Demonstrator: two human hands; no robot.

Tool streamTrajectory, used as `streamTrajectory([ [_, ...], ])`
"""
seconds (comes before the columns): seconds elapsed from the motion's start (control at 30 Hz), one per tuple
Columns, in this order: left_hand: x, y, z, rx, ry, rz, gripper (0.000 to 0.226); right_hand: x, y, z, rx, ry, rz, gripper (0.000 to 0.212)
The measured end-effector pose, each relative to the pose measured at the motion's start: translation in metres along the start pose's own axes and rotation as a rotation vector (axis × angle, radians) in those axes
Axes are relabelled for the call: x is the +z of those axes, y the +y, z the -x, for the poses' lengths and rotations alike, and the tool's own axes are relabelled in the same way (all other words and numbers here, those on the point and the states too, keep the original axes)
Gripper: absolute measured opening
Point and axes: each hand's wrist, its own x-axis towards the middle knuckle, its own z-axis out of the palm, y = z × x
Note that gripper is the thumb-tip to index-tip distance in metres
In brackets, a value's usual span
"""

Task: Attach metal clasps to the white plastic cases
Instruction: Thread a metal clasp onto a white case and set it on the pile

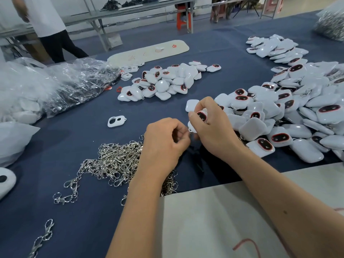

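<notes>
Fingers of the right hand [210,125] pinch a white case [200,118] just above the clasp pile [115,164]. Beside it, the left hand [163,144] curls tight at the case's lower edge, apparently pinching a clasp hidden by its fingers.

1. Two hands work at the middle: the left hand [163,140] and the right hand [214,125].
2. One white case [200,118] is held in the right hand.
3. Three heaps of white cases lie on the cloth, each too many to count: a middle heap [167,82], a far right heap [275,49] and a big right heap [290,116].
4. One tangled pile of metal clasps [115,162] lies near left, beyond counting.
5. One lone white frame piece [116,121] sits left of the hands.
6. Two clear plastic bags [55,84] lie at the left.
7. One other person [50,21] stands far left.
</notes>
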Motion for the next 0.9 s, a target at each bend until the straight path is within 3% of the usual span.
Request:
streamTrajectory([
  [0.2,-0.002,0.005,-0.005,0.072,0.09,0.169,0.012,-0.002,-0.005,0.002,0.221,-0.021,-0.561,0.02],
  [0.47,-0.002,0.002,-0.006,0.062,0.132,0.184,0.012,-0.004,-0.011,0.003,0.29,-0.145,-0.718,0.014],
  [0.73,-0.006,-0.001,-0.005,0.089,0.116,-0.02,0.009,0.0,-0.007,0.006,0.177,-0.182,-0.672,0.022],
  [0.9,-0.007,-0.001,-0.007,0.059,0.06,-0.227,0.011,0.003,-0.005,0.009,0.054,-0.174,-0.25,0.015],
])
